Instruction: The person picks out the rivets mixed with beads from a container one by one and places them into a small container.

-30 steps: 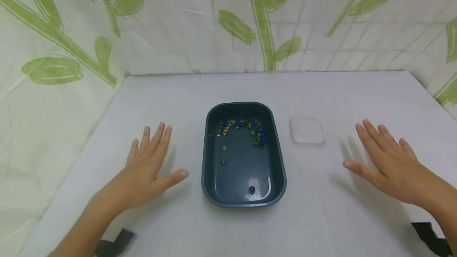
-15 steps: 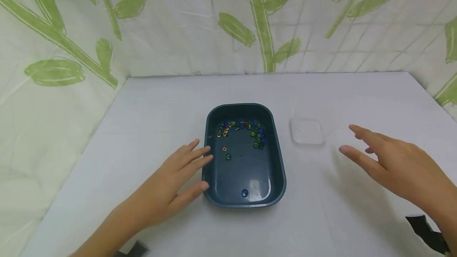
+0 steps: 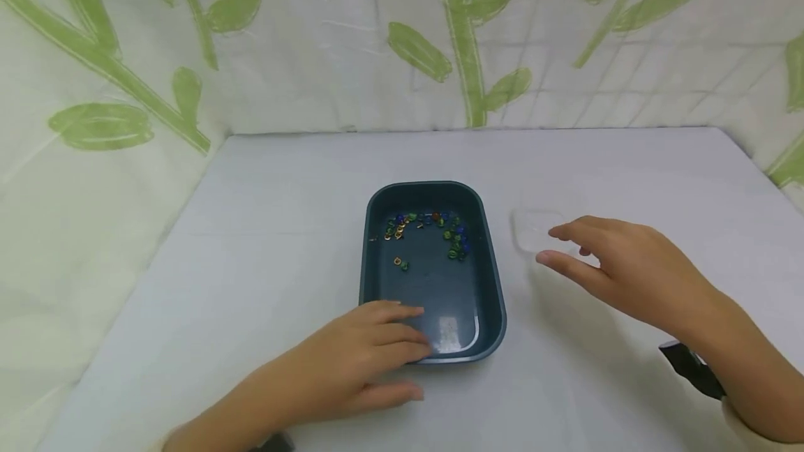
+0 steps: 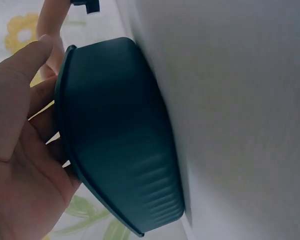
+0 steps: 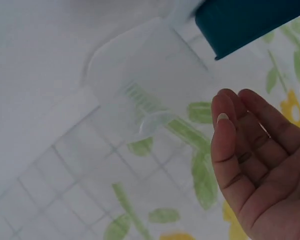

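Fingers of the left hand [image 3: 354, 360] stand apart over the lower-left rim of the teal tray [image 3: 436, 288], mid-frame; those of the right hand [image 3: 631, 272] curve loosely, holding nothing, near a clear container [image 3: 532, 230] (easily missed), right of centre. Beads [image 3: 456, 241] mostly line the tray's upper end.

We curve our fingers [image 5: 225, 145] loosely, a teal tray [image 5: 250, 27] above them, a clear container [image 5: 145, 70] to their upper left.
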{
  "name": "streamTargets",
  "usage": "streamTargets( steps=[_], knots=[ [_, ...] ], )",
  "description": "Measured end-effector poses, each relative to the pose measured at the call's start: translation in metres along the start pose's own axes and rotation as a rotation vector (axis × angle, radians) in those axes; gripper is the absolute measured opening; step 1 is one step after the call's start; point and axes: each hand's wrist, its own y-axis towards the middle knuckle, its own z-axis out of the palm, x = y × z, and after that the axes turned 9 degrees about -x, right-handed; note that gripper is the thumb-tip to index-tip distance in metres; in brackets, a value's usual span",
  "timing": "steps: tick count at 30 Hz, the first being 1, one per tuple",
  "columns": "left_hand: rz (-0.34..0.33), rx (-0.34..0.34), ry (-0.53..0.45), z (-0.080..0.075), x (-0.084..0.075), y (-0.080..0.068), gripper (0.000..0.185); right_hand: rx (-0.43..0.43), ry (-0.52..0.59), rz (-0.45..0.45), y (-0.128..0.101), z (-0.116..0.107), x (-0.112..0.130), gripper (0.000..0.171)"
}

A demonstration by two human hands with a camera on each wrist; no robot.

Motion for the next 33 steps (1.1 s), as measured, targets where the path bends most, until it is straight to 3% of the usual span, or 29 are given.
streamTargets(
  steps=[4, 9, 16, 23, 33],
  knots=[
    [0.024, 0.01, 0.005, 0.005, 0.0, 0.005, 0.031, -0.077, 0.003, -0.124, 0.007, 0.008, 0.003, 0.033],
    [-0.009, 0.057, 0.021, 0.009, -0.001, 0.011, 0.026, -0.145, 0.026, -0.247, 0.019, 0.02, 0.011, 0.03],
    [-0.057, 0.139, 0.005, 0.012, -0.002, 0.021, 0.027, -0.105, 0.072, -0.307, 0.04, 0.033, 0.029, 0.025],
    [-0.037, 0.126, 0.04, 0.018, -0.001, 0.023, 0.026, -0.079, 0.122, -0.376, 0.058, 0.051, 0.04, 0.023],
    [-0.079, 0.167, 0.057, 0.019, -0.002, 0.021, 0.027, -0.007, 0.167, -0.419, 0.077, 0.075, 0.048, 0.019]
  ],
)
